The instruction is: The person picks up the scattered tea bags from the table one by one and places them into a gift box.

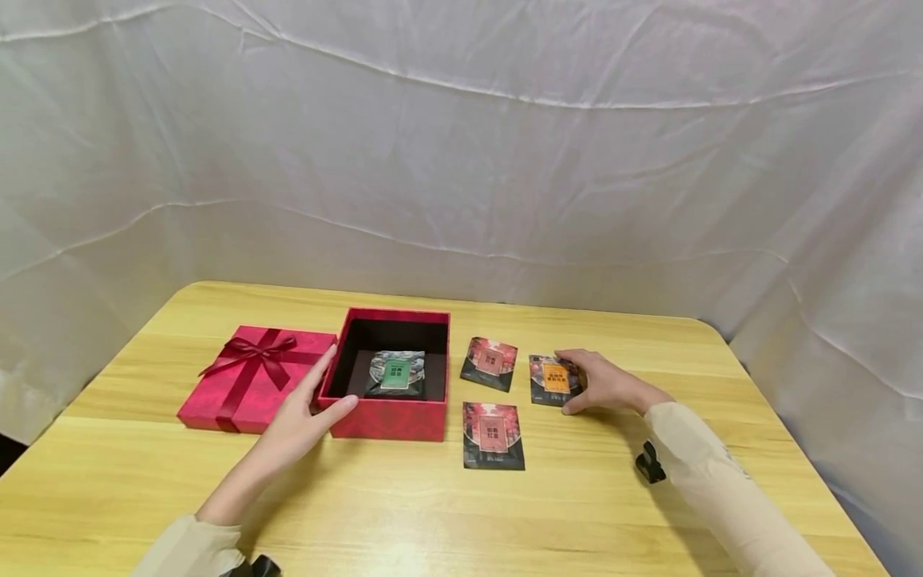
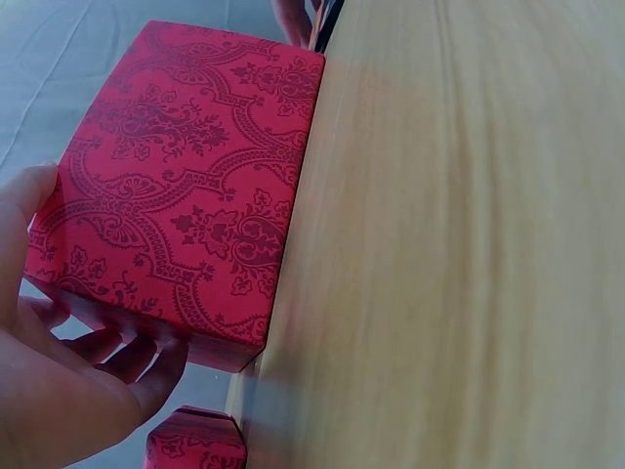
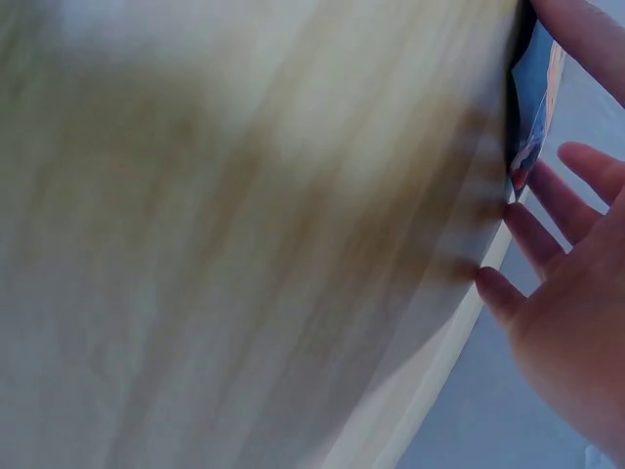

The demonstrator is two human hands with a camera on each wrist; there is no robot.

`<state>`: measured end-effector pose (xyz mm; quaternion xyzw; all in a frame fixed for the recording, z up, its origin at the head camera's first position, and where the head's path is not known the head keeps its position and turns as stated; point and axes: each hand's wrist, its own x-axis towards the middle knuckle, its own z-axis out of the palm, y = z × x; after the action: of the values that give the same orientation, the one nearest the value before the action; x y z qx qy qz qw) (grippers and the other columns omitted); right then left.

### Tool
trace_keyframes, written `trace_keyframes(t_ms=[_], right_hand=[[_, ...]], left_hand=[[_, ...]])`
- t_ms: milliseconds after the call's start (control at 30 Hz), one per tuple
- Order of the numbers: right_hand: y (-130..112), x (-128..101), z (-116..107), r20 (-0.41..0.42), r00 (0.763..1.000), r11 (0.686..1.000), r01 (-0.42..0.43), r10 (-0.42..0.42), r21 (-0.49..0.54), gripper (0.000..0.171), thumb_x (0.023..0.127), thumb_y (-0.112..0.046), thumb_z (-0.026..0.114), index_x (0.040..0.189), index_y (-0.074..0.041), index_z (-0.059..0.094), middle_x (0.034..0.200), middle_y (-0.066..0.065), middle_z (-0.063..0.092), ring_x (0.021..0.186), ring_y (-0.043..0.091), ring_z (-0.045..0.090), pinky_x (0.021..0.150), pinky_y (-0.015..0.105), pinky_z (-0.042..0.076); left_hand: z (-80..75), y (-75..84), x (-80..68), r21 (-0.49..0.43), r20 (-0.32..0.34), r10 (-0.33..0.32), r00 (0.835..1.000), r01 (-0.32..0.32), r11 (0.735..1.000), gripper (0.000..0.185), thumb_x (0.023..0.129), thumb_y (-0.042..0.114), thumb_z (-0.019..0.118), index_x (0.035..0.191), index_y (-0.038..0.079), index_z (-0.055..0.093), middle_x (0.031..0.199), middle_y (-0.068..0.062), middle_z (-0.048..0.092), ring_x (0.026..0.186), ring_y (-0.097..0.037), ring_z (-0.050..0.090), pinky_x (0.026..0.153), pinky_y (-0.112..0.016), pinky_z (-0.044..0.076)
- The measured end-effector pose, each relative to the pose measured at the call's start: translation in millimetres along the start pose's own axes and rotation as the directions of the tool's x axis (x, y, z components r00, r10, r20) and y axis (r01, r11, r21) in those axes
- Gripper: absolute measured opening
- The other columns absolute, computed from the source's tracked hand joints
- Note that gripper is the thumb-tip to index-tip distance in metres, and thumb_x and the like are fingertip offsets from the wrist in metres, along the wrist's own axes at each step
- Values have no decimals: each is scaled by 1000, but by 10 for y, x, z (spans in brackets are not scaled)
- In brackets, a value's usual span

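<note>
A red gift box [image 1: 389,421] without its lid stands left of centre on the table. Inside its dark interior lies a green-labelled sachet [image 1: 397,373]. My left hand [image 1: 303,417] holds the box's near-left corner, thumb at the front rim and fingers along the left wall. The left wrist view shows those fingers against the patterned side. To the right, an orange-labelled sachet [image 1: 551,383] lies flat. My right hand [image 1: 606,382] spans its right part, thumb at the near edge and index finger at the far edge. In the right wrist view the other fingertips rest at the table.
The red lid [image 1: 209,393] with a ribbon bow lies left of the box. Two pink-labelled sachets lie between the box and my right hand, a far one [image 1: 490,363] and a near one [image 1: 493,437]. White cloth [image 1: 461,200] hangs behind the table.
</note>
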<state>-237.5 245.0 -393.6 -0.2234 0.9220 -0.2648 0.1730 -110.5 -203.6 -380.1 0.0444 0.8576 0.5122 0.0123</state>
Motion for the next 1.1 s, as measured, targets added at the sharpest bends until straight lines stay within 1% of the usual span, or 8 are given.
trace_keyframes(t_ms=[167,333,500,567,700,900,1100], right_hand=[[-5,0,26,-10,1000,1000,-1,1,7,97,71,-23,87,147,4,32,143,29,36,127,46,34,105,62,27],[-4,-2,50,-27,1000,1000,7,-7,-8,95,72,-25,86,147,1,35,143,27,38,127,43,35,105,61,28],[-30,-27,59,-66,997,998,43,-47,-54,90,72,-28,84,145,-1,40,144,24,39,128,42,35,104,62,28],[-56,-41,58,-81,995,996,55,-61,-74,88,73,-30,83,145,-1,40,144,25,38,128,43,35,103,63,29],[-126,-75,37,-104,992,995,65,-73,-78,88,74,-33,81,145,0,40,145,25,38,127,42,35,102,64,30],[-178,-118,4,-138,986,993,81,-92,-80,86,74,-32,81,143,1,41,142,26,40,125,43,37,100,65,31],[-170,-138,-11,-160,984,993,68,-83,-92,80,79,-33,77,144,-1,42,142,24,41,125,41,38,100,64,33]], left_hand=[[-4,-4,-5,9,-2,0,1000,0,1000,82,94,38,63,157,23,12,158,-15,19,140,-43,19,103,-67,25],[-2,-2,-7,6,-2,-1,1000,1,1000,82,94,38,63,157,22,13,158,-15,19,140,-43,19,103,-68,25],[-1,3,-1,2,-5,9,1000,-9,1000,82,94,37,63,157,22,13,158,-15,19,140,-43,19,103,-67,24],[-2,6,0,-3,-4,11,1000,-11,1000,82,94,36,63,157,22,13,158,-15,19,140,-42,19,104,-67,24],[-5,11,-1,-4,-5,12,1000,-12,1000,82,94,36,63,157,22,13,157,-15,20,140,-42,20,104,-66,24],[0,8,0,-8,-4,11,1000,-11,1000,82,94,36,63,157,22,13,158,-14,20,140,-41,19,104,-66,23],[3,4,0,-20,0,17,1000,-17,1000,81,94,35,63,157,23,13,158,-14,19,141,-41,18,104,-67,23]])
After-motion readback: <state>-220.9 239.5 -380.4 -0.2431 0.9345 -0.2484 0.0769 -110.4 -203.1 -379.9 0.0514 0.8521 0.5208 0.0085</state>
